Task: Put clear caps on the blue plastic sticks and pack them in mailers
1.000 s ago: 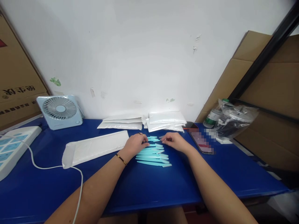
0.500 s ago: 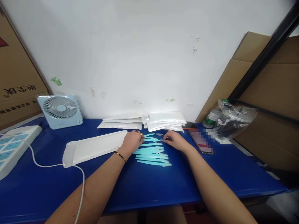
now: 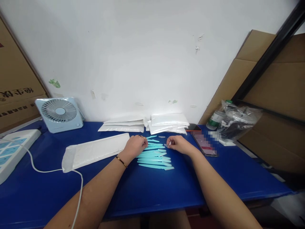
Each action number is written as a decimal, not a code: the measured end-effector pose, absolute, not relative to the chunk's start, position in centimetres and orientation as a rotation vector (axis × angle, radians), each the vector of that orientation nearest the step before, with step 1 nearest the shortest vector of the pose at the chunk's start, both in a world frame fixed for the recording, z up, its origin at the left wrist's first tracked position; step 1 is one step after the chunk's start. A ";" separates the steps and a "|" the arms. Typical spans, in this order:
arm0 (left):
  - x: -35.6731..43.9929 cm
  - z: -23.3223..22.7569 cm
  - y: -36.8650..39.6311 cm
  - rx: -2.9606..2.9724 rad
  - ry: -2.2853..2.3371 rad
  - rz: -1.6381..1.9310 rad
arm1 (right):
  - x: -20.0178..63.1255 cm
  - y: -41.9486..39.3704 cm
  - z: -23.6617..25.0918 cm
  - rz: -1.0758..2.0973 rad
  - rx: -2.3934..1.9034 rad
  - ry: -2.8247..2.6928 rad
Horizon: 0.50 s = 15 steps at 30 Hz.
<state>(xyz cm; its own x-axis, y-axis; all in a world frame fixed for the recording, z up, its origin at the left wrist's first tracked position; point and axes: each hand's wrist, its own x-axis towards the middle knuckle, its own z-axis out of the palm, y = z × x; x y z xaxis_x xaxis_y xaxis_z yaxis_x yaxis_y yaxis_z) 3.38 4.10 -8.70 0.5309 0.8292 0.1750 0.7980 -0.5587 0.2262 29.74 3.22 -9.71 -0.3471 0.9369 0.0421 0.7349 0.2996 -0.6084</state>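
Several turquoise eyebrow razors (image 3: 154, 160) lie side by side on the blue table, most with clear caps over their blades. My left hand (image 3: 136, 146) is closed at the left ends of the upper razors, its fingertips pinching the handle of one razor (image 3: 156, 144). Opposite it, my right hand (image 3: 178, 144) pinches a small clear cap (image 3: 166, 145) beside that razor's blade end. Another loose clear cap (image 3: 162, 137) lies just behind. Two razors near the back have no cap on them.
A long white padded envelope (image 3: 95, 151) lies left of my left hand. More white envelopes (image 3: 169, 120) are stacked by the wall. A phone (image 3: 205, 144) rests at right, near a bagged item (image 3: 238, 122). A fan (image 3: 59, 114) and a cabled power strip (image 3: 16, 152) are at left.
My left hand has shifted slightly toward me along the razors. The right hand's fingers have curled in around the clear cap, near the same spot. The view has tilted a little.
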 end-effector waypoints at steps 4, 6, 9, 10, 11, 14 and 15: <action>3.2 -8.7 4.0 2.541 1.371 0.352 | 29.4 2.9 -9.2 0.800 -1.417 -2.191; 3.1 -8.6 3.8 2.472 1.311 0.309 | 29.3 2.7 -9.0 0.850 -1.400 -2.202; 3.0 -8.6 3.6 2.451 1.286 0.304 | 29.4 2.6 -9.0 0.887 -1.399 -2.204; 3.1 -8.6 3.7 2.464 1.309 0.314 | 29.4 2.6 -9.1 0.881 -1.401 -2.198; 3.1 -8.7 3.7 2.478 1.332 0.324 | 29.4 2.7 -9.2 0.870 -1.399 -2.193; 3.1 -8.9 4.0 2.501 1.351 0.348 | 29.3 2.8 -9.4 0.830 -1.385 -2.187; 3.1 -8.9 4.0 2.506 1.347 0.353 | 29.2 2.8 -9.5 0.814 -1.382 -2.184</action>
<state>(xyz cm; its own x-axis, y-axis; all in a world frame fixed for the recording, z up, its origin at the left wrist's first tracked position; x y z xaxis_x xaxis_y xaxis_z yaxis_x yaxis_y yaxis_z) 3.12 4.01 -8.90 0.5368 0.8396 0.0836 0.7727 -0.5290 0.3509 29.20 2.83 -9.51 -0.4116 0.9103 0.0447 0.6588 0.3311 -0.6756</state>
